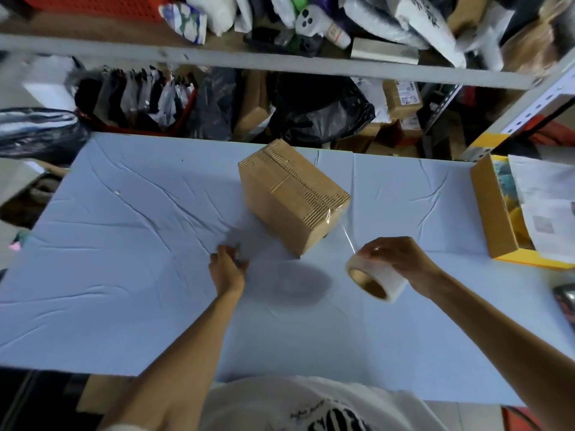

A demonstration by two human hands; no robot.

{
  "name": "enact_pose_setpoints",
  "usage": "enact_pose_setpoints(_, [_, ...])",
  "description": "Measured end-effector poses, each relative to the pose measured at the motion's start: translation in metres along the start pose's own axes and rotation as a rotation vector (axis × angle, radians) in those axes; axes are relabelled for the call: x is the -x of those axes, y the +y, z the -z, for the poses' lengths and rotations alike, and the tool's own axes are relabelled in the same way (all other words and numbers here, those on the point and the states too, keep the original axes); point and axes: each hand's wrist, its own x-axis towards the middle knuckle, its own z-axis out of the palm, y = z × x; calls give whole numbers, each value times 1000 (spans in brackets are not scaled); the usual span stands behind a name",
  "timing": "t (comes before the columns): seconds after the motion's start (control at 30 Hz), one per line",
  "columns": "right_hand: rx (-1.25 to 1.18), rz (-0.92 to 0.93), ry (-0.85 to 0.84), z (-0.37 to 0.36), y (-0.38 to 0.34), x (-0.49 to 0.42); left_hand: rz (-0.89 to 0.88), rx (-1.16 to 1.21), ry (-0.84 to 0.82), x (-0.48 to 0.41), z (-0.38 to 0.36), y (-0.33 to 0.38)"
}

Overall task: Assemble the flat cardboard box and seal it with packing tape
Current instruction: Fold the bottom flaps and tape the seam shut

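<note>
Well along, by the look of it. Shows the box (292, 197) folded into shape and closed, resting toward the far middle of the table (124, 244), turned with one corner toward the person. Shows clear tape laid along the top seam and down over the near right edge.

Grips the tape roll (375, 279) with the right hand (401, 259), with fingers curled over the top of the roll, close above the table and near the box's right corner. Leaves a strip of tape (348, 237) uncut, stretched taut from the box's near right edge down to the roll.

Holds the left hand (227, 267) low over the table, just left of the box's near corner and apart from the cardboard. Curls those fingers inward, perhaps round something small and dark, but too blurred to tell whether holding anything.

Judged done: folding, closing, the run of tape across the top. Judged left: cutting the strip free of the roll and pressing its end flat against the side. Possibly also the underside seam, hidden here.

At the right edge of the table, a second open box (491, 213) with papers (544, 197); beyond, cluttered shelves (280, 62).
</note>
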Motion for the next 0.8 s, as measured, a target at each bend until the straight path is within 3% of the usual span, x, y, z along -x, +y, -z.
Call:
enact_pose_setpoints(0.17, [38,4,10,7,-4,-3,-157,-210,-167,2,9,-2])
enact_pose_setpoints(0.37, [30,-1,-7,3,-10,-4,-412,-18,-367,48,40,35])
enact_pose_setpoints(0.63, [-2,-5,-17,4,-15,6,-611,87,-320,113,46,85])
enact_pose_setpoints(0.8, [0,-12,-3,7,-18,10,-807,-31,-197,108,36,117])
